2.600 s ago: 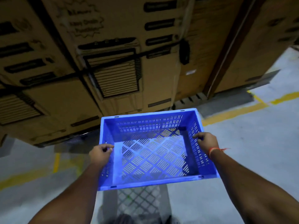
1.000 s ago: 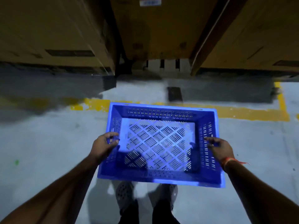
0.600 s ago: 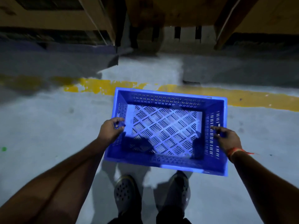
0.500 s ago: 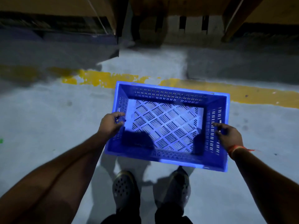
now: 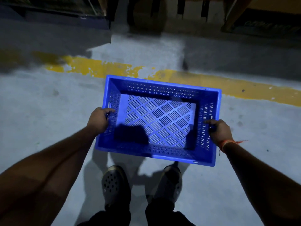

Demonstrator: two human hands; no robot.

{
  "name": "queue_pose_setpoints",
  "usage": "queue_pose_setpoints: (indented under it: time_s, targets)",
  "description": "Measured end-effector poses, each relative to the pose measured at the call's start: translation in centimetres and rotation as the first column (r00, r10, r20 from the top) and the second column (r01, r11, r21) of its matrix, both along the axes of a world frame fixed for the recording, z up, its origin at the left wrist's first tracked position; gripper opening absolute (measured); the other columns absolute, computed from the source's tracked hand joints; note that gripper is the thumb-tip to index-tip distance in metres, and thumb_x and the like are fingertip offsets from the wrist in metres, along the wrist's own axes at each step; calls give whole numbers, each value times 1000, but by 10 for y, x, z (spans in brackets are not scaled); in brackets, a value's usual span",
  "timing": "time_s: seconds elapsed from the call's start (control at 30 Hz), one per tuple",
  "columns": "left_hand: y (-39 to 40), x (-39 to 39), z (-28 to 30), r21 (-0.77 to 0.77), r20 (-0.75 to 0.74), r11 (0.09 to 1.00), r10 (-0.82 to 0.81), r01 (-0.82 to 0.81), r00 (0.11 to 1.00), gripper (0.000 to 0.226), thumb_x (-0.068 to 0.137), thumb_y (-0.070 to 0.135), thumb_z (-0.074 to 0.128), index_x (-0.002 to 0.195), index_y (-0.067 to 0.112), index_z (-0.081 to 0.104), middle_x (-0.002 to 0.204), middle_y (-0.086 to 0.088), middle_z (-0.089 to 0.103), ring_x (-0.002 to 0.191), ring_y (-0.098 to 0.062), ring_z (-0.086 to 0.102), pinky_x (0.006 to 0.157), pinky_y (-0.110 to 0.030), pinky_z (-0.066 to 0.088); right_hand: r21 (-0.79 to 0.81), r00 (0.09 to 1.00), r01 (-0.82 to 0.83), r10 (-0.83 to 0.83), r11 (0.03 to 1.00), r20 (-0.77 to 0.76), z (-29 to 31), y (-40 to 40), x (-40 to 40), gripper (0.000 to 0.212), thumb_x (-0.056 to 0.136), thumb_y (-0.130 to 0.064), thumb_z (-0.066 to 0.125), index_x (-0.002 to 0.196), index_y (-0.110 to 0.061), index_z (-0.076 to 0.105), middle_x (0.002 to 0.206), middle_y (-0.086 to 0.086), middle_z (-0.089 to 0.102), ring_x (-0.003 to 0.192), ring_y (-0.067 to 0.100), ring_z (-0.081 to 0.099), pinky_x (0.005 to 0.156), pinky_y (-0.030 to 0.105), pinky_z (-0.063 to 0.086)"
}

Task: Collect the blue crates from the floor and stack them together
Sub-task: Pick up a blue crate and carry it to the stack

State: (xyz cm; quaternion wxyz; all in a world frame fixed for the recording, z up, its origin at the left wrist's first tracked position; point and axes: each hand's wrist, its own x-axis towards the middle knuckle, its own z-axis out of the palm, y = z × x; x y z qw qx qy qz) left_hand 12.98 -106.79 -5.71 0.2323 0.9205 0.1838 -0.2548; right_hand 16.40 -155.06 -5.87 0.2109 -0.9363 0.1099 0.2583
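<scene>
An empty blue slotted crate [image 5: 164, 92] is held level above the grey floor, in front of my feet. My left hand [image 5: 98, 119] grips the crate's left wall at its handle slot, fingers curled over the rim. My right hand [image 5: 219, 131], with an orange thread on the wrist, grips the right wall the same way. The crate's lattice bottom is bare, with shadows of my hands across it. No other blue crate is in view.
A worn yellow line [image 5: 101, 67] runs across the concrete floor just beyond the crate. Behind it stand pallets [image 5: 190, 10] under stacked cardboard boxes in shadow. My two dark shoes [image 5: 114, 183] stand below the crate.
My view has tilted down from the cardboard stacks to the floor. The crate has stayed in both hands, with its near edge now over my shoes and the yellow line nearer.
</scene>
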Motion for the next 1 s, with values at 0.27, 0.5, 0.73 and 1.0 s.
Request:
queue_pose_setpoints:
  time_s: [0.27, 0.5, 0.73, 1.0]
  targets:
    - [-17, 3, 41, -19, -93, 999, 29, -31, 995, 56, 73, 3, 62, 128, 10, 62, 142, -23, 40, 126, -37, 51, 107, -31, 39, 8, 991, 5, -4, 1000, -132, 33, -1, -5, 58, 79, -10, 70, 135, -20, 56, 129, 17, 50, 99, 29, 61, 98, 39, 49]
    - [-49, -10, 163, -116, -46, 989, 88, -93, 995, 48, 81, 6, 64, 129, 11, 62, 151, -17, 32, 132, -29, 46, 102, -18, 33, 152, 991, 113, -100, 982, -88, 147, 20, -26, 52, 81, -5, 69, 131, -18, 60, 124, 14, 58, 94, 29, 69, 86, 38, 56]
    - [-47, -56, 329, -289, 52, 938, 216, -193, 975, 51, 70, 23, 59, 119, 11, 69, 123, -15, 59, 111, -31, 61, 104, -38, 47, 332, 978, 207, -182, 920, -106, 317, 84, -53, 46, 80, 5, 60, 121, -14, 65, 103, 7, 69, 83, 27, 71, 82, 35, 54]
    - [-3, -132, 494, -392, 150, 808, 527, -440, 836, 35, 87, 7, 65, 121, 16, 67, 125, -7, 59, 98, -16, 66, 82, -15, 44, 404, 999, -15, 31, 915, -34, 470, 190, -72, 34, 83, -5, 63, 112, -22, 67, 96, 5, 68, 88, 26, 67, 88, 38, 52]
